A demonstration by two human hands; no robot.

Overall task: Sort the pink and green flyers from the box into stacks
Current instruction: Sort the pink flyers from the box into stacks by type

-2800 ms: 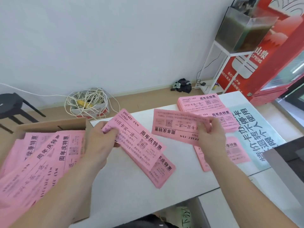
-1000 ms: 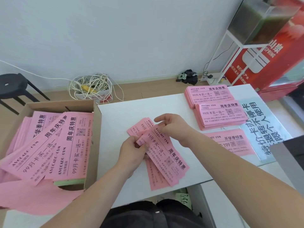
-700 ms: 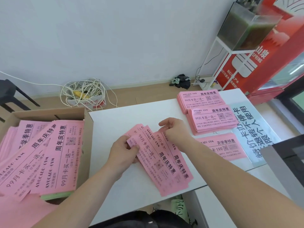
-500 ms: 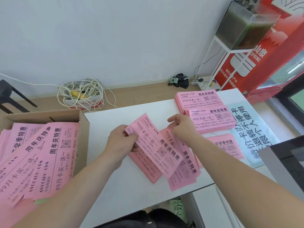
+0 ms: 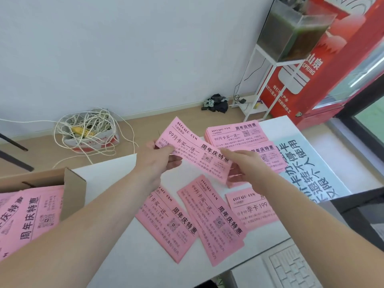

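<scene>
Bright, even daylight; edges bowed, perhaps slightly soft.

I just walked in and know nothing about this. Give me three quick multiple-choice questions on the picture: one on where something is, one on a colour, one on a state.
1. Where is the cardboard box? A at the white table's left end; B at its right end; C in its middle.
2. What colour is the held flyer? A green; B white; C pink.
3. How is that flyer? A flat on a stack; B up above the table between both hands; C crumpled into a ball.
Answers: 1 A, the box shows at the left edge of the view. 2 C, its paper is pink with black print. 3 B, the left hand and right hand each pinch an end.
</scene>
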